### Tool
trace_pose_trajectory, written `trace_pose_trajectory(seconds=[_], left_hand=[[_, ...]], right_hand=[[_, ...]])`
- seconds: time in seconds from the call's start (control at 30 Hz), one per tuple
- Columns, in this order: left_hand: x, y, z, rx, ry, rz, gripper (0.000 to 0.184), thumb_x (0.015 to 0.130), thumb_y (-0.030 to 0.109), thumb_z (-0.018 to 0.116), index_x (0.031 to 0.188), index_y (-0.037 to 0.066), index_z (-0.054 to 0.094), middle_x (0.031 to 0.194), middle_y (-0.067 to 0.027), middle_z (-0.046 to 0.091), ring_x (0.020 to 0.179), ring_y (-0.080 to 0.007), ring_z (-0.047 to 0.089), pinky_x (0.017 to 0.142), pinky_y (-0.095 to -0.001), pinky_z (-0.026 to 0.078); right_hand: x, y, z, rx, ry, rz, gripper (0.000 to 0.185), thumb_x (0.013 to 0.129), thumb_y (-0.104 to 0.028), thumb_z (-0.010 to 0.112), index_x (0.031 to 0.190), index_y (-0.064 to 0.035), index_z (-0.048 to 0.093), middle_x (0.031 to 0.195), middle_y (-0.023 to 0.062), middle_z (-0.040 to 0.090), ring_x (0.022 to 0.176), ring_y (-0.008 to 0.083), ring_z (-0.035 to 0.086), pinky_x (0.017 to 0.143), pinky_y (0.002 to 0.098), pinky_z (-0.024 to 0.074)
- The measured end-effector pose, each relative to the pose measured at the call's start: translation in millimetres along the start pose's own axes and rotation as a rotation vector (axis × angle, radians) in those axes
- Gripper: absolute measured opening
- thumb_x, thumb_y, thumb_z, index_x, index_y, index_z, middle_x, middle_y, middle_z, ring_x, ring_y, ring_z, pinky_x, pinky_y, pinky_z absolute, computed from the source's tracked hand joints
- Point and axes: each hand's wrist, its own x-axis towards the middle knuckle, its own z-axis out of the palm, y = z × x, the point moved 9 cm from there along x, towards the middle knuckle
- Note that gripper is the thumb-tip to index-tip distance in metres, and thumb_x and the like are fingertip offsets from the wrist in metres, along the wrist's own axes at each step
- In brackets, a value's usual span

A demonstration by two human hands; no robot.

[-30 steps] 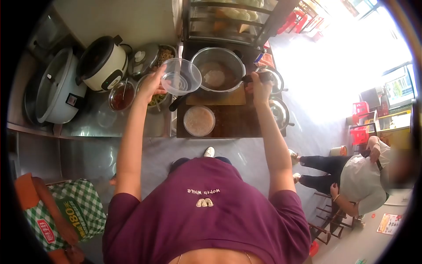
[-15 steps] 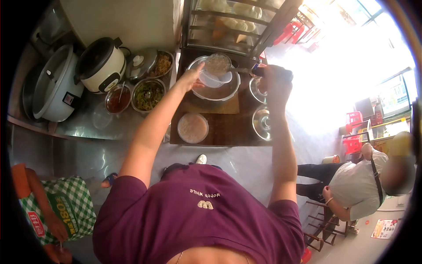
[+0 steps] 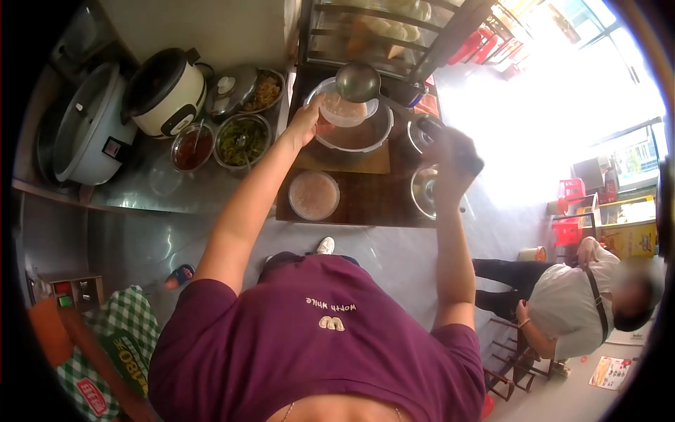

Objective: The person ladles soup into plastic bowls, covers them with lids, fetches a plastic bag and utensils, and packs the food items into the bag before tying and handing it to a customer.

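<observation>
My left hand (image 3: 305, 125) grips a clear plastic bowl (image 3: 350, 118) by its left side, holding it over a large metal pot (image 3: 385, 132). Pale, soupy food shows inside the bowl. A metal ladle (image 3: 358, 83) is above the bowl's far rim, its handle running right into my right hand (image 3: 453, 165), which is closed around it and somewhat blurred. Little or no food shows in the ladle. Nearer to me on the dark table stands a round clear container (image 3: 313, 195) filled with similar pale food.
Metal lids (image 3: 424, 190) lie at the table's right. On the left counter are bowls of greens (image 3: 242, 141) and red sauce (image 3: 192, 148), a rice cooker (image 3: 163, 95) and a larger cooker (image 3: 95, 126). A rack (image 3: 380, 32) stands behind. One person (image 3: 569, 295) is at right, another (image 3: 105, 352) at left.
The ladle, full of pale food before, has tipped over the bowl and looks emptied, and the bowl now contains food. My right hand has moved slightly down and right.
</observation>
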Motion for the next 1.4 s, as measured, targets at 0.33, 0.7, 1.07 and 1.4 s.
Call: trace_pose_trajectory(seconds=[0.33,0.7,1.07,1.4], left_hand=[[-29.0,14.6,-48.6,-0.077,0.078,0.079,0.049,0.087,0.046,0.051,0.113,0.004,0.05,0.096,-0.0086,0.061,0.081,-0.0184,0.061,0.069,-0.032,0.053],[-69.2,41.7,-80.1,-0.073,0.184,0.136,0.049,0.087,0.044,0.051,0.113,0.003,0.05,0.095,-0.0101,0.06,0.084,-0.0178,0.06,0.069,-0.0301,0.053],[-80.2,34.5,-91.2,0.021,0.214,0.098,0.05,0.084,0.046,0.054,0.111,0.004,0.052,0.096,-0.0076,0.06,0.084,-0.0164,0.059,0.067,-0.0283,0.052],[-61.2,19.8,-80.1,0.274,0.088,0.052,0.05,0.083,0.052,0.05,0.108,0.009,0.058,0.088,-0.0027,0.064,0.069,-0.0099,0.06,0.057,-0.0218,0.047]], right_hand=[[25.1,32.3,-17.9,-0.087,0.027,-0.062,0.024,0.082,-0.016,0.059,0.094,0.0044,0.057,0.067,0.0106,0.061,0.047,0.0148,0.056,0.046,0.0233,0.0453],[-26.3,119.7,76.1,-0.516,-0.324,-0.414,0.017,0.074,-0.009,0.067,0.089,-0.0037,0.062,0.074,0.0089,0.062,0.064,0.0143,0.061,0.057,0.0275,0.0468],[21.0,136.1,22.8,0.055,0.057,0.278,0.015,0.078,-0.013,0.065,0.084,0.0003,0.062,0.064,0.0056,0.059,0.048,0.0113,0.055,0.042,0.0225,0.0432],[55.9,29.9,12.6,0.157,0.074,0.187,0.014,0.08,-0.013,0.065,0.083,-0.0011,0.058,0.056,0.0019,0.053,0.039,0.0095,0.049,0.034,0.0217,0.0357]])
